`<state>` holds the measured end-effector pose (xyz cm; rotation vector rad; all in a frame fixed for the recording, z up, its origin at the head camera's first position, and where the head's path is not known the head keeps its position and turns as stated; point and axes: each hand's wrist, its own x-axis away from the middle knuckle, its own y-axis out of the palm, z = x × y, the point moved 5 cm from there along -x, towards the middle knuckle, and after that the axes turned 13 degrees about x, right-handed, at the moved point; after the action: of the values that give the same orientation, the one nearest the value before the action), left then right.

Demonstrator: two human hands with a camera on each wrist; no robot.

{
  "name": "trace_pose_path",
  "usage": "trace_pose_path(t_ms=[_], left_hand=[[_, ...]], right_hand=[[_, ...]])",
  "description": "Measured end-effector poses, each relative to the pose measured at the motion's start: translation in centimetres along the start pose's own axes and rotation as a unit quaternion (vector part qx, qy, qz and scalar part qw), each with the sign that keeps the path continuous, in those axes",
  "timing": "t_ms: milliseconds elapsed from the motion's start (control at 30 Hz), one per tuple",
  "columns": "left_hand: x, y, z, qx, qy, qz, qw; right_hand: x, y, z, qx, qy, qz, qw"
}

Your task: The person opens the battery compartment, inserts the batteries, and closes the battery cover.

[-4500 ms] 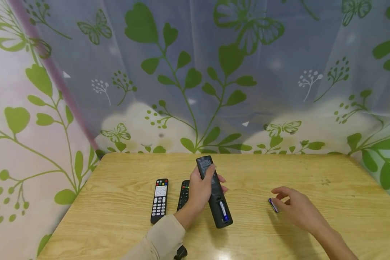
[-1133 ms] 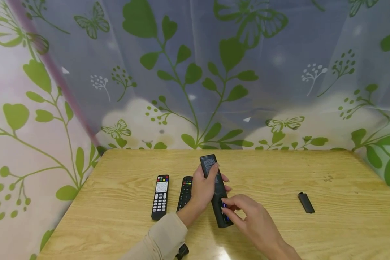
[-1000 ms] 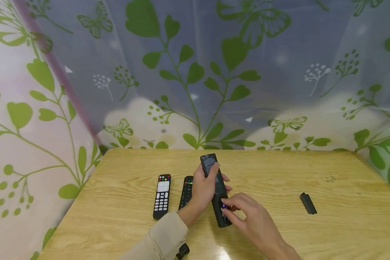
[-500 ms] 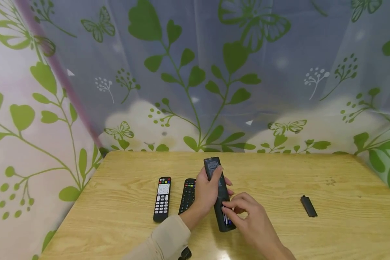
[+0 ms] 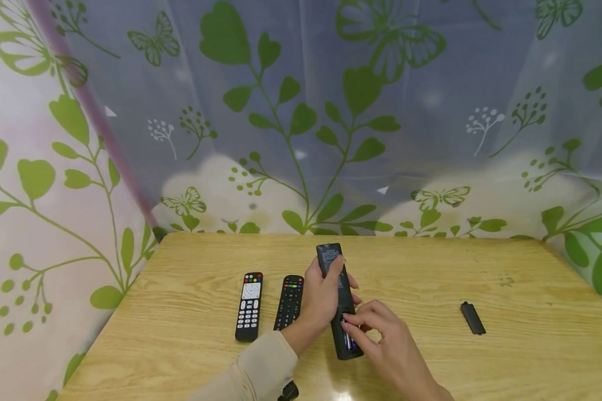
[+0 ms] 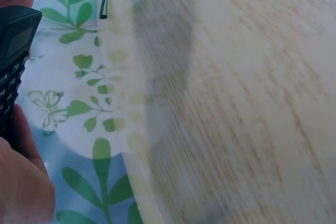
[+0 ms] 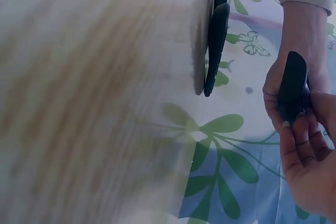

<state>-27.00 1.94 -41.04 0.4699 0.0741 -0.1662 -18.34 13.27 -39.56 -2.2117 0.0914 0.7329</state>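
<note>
In the head view my left hand [image 5: 321, 295] holds a black remote control [image 5: 329, 257] back side up, tilted above the table, with the thumb across its label. Its battery compartment is uncovered at the near end, where blue-and-silver batteries [image 5: 350, 342] show. My right hand [image 5: 393, 342] pinches at the compartment's upper end, thumb and forefinger on a battery; the fingertips partly hide it. The left wrist view catches the remote's keypad side [image 6: 13, 59] at its left edge. Both hands meet around the remote's end [image 7: 292, 80] in the right wrist view.
On the wooden table [image 5: 205, 256], a remote with white buttons [image 5: 248, 306] and a black remote [image 5: 288, 303] lie left of the hands. The loose battery cover [image 5: 473, 318] lies to the right. A leaf-patterned cloth [image 5: 261, 184] hangs behind the table.
My right hand has brought the battery from the table on the right to the remote's compartment. Over the last second its fingers stay there, and the batteries sit lower in the compartment.
</note>
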Motion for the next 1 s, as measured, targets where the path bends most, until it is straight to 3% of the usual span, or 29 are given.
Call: trace_pose_path(t_ms=[233,467,733,833,1000], left_hand=[[-0.1,-0.1,-0.2,-0.004,-0.006,0.013,0.9999],[0.1,-0.1,-0.5,0.007,-0.013,0.021,0.9997],[0.2,0.1,-0.9,0.015,-0.007,0.029,0.9995],[0.1,0.1,-1.0,0.018,-0.008,0.034,0.9992],[0.1,0.1,-1.0,0.011,-0.021,0.04,0.9989]], right_hand=[[0.2,-0.2,-0.9,0.073,-0.065,0.013,0.9952],[0.6,-0.3,-2.0,0.177,-0.124,0.002,0.9764],[1.0,-0.2,-2.8,0.237,-0.182,0.018,0.9542],[1.1,-0.1,-3.1,0.248,-0.187,0.018,0.9504],[1.2,0.0,-3.1,0.258,-0.162,0.025,0.9523]])
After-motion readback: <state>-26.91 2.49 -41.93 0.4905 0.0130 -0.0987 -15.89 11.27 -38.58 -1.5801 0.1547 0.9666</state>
